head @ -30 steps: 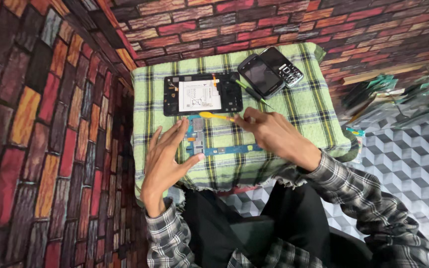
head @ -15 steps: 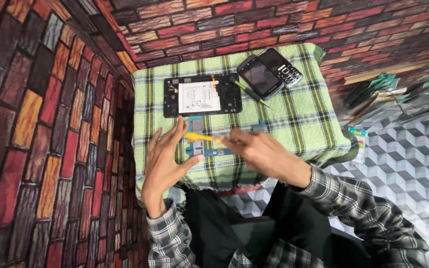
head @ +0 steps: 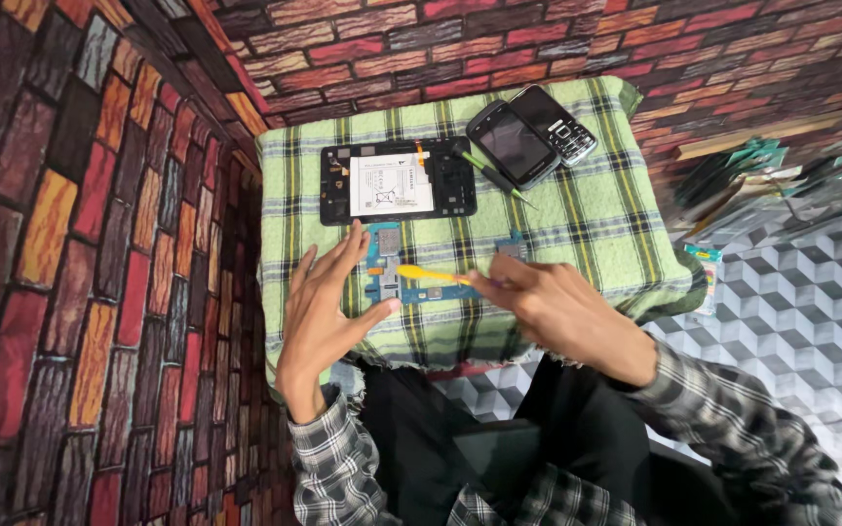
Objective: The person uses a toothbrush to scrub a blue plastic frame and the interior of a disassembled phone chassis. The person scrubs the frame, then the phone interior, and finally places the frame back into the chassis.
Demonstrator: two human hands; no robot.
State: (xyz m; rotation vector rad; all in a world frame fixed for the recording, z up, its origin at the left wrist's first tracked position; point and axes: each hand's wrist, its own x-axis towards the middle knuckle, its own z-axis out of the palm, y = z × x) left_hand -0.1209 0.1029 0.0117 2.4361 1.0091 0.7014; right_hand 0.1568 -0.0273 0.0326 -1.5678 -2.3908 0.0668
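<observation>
Fingers of left hand (head: 324,312) are spread flat, open, thumb tip touching blue circuit board (head: 411,282) on checked cloth (head: 587,214). Yellow pry tool (head: 431,275) is pinched in right hand (head: 562,317), held horiz. just above board.

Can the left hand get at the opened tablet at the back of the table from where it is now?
Probably yes: the left hand rests by the blue circuit board, and the opened tablet lies just beyond its fingertips with only bare checked cloth between.
</observation>
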